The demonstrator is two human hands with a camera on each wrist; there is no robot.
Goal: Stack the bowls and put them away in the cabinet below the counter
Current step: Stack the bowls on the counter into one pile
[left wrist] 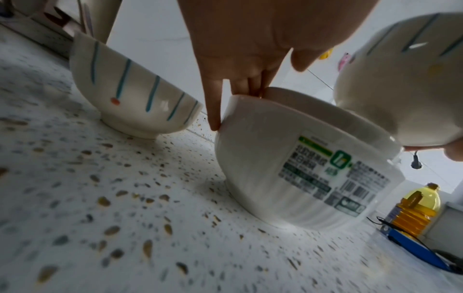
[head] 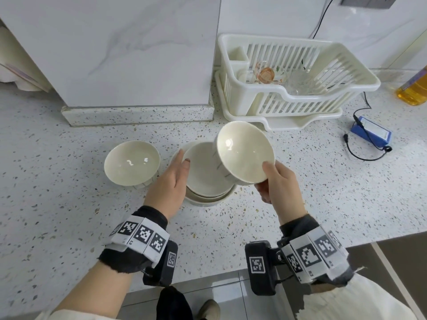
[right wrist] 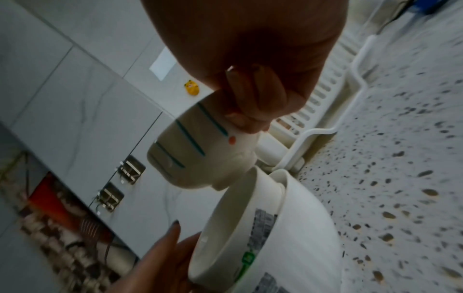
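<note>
A large white labelled bowl [head: 208,200] [left wrist: 300,158] [right wrist: 305,228] stands mid-counter with a smaller white bowl [head: 205,172] [right wrist: 233,218] nested in it. My left hand [head: 183,158] [left wrist: 240,83] touches the left rim and wall of this stack with straight fingers, thumb lifted. My right hand [head: 263,179] [right wrist: 250,111] grips a blue-striped bowl [head: 242,151] [left wrist: 400,83] [right wrist: 190,150], thumb inside the rim and fingers underneath. That bowl hangs tilted just above the stack's right edge. A second striped bowl [head: 131,162] [left wrist: 130,95] sits upright to the left of the stack.
A white dish rack [head: 300,100] holding glassware stands at the back right on the speckled counter [head: 69,204]. A blue box with a black cable [head: 372,132] and an oil bottle [head: 413,88] lie further right. A tiled column [head: 129,54] rises behind the bowls.
</note>
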